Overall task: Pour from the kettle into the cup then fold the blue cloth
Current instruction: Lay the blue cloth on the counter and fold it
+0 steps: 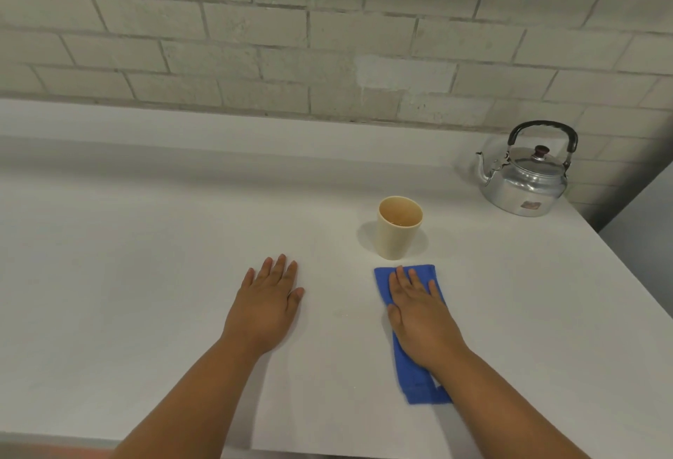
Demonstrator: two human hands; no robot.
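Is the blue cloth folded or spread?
Folded: the blue cloth lies as a narrow strip, flat under the right hand.

We see the right hand (pixel 422 316) pressed flat on the folded blue cloth (pixel 411 378); the left hand (pixel 267 303) lies flat on the counter (pixel 145 276). Just beyond the right hand stands the cup (pixel 398 229), the kettle (pixel 524 181) farther off.

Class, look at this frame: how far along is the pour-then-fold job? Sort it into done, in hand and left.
Done: the kettle stands upright, set back by the wall, and the cup holds some liquid. In hand: the right hand lies flat on the blue cloth, already a narrow folded strip; the left hand rests flat on the counter. Left: at most another fold or letting go.
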